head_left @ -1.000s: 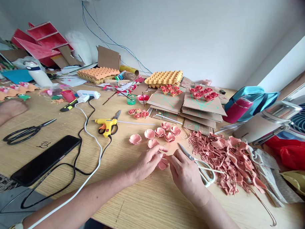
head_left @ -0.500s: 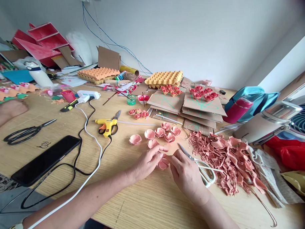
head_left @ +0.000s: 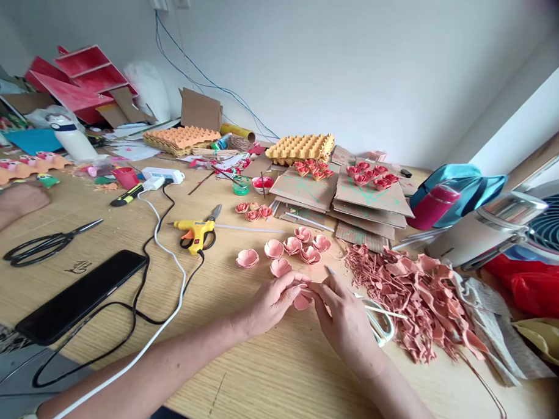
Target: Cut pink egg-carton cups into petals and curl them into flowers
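My left hand [head_left: 271, 302] and my right hand [head_left: 345, 319] meet over the wooden table [head_left: 264, 380], both pinching a small pink paper flower [head_left: 301, 301] between their fingertips. Just beyond them lie several finished pink paper flowers [head_left: 293, 249]. White-handled scissors [head_left: 375, 315] lie partly under my right hand. A heap of pink egg-carton scraps [head_left: 409, 293] spreads to the right of my right hand.
A yellow glue gun [head_left: 195, 231] with black and white cables, a black phone [head_left: 77, 297] and black scissors [head_left: 42, 244] lie left. Cardboard sheets with red flowers [head_left: 367, 191], egg trays [head_left: 300, 146], a pink flask [head_left: 433, 206] and a fan [head_left: 554, 219] sit behind and right. Another person's hand [head_left: 14, 199] rests far left.
My hands have stayed together on the pink flower, shifting slightly; the fingers have closed in more tightly around it. The view has tilted a little.
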The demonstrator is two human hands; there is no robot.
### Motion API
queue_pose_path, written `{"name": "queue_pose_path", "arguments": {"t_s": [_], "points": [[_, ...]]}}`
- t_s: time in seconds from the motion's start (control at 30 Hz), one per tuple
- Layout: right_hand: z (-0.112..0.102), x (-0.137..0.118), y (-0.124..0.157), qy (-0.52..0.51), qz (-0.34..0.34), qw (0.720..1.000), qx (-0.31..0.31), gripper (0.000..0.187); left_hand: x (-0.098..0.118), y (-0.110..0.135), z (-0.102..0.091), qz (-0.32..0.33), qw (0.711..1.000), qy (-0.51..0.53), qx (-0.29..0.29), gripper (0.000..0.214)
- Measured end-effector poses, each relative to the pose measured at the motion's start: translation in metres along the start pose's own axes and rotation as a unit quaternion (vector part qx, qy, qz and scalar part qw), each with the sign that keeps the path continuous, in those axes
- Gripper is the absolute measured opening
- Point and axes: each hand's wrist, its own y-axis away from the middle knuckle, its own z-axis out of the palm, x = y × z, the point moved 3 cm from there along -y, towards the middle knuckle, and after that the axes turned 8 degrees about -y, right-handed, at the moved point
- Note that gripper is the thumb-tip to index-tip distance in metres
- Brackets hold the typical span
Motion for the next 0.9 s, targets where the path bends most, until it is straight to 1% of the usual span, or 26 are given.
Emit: {"name": "queue_pose_path", "arguments": {"t_s": [0.1, 0.17, 0.27, 0.33, 0.4, 0.53, 0.6, 0.77, 0.83, 0.9], "points": [[0.0, 0.0, 0.0, 0.009, -0.011, 1.0, -0.001, 0.023, -0.001, 0.0, -0.001, -0.013, 0.999, -0.033, 0.014, 0.028], [-0.001, -0.001, 0.0, 0.032, -0.027, 0.999, 0.003, 0.022, -0.003, -0.001, -0.001, -0.021, 0.999, -0.04, 0.015, 0.029], [-0.001, -0.004, 0.0, 0.094, -0.074, 0.993, -0.007, 0.022, -0.005, -0.002, -0.001, -0.031, 0.999, -0.022, 0.014, 0.031], [0.0, -0.005, 0.0, 0.116, -0.094, 0.989, -0.018, 0.023, -0.005, -0.003, -0.002, -0.033, 0.999, -0.005, 0.017, 0.031], [-0.001, -0.004, 0.0, 0.095, -0.074, 0.993, -0.012, 0.023, -0.004, -0.003, -0.002, -0.031, 0.999, 0.011, 0.019, 0.03], [-0.002, 0.0, -0.001, 0.004, 0.001, 1.0, 0.011, 0.023, 0.004, -0.002, -0.001, -0.006, 1.0, 0.016, 0.005, 0.029], [-0.002, 0.0, -0.001, -0.017, 0.011, 1.0, 0.012, 0.023, 0.005, -0.002, -0.001, 0.006, 1.0, 0.011, 0.001, 0.028], [-0.002, -0.001, 0.0, -0.001, -0.009, 1.0, 0.009, 0.022, -0.001, -0.001, 0.0, -0.013, 1.0, -0.014, 0.005, 0.026], [-0.002, -0.001, 0.0, 0.025, -0.029, 0.999, 0.012, 0.022, -0.004, -0.001, -0.001, -0.024, 1.0, -0.013, 0.011, 0.027], [-0.001, -0.003, 0.001, 0.072, -0.063, 0.995, 0.005, 0.022, -0.004, -0.002, -0.002, -0.032, 0.999, -0.003, 0.017, 0.026]]}}
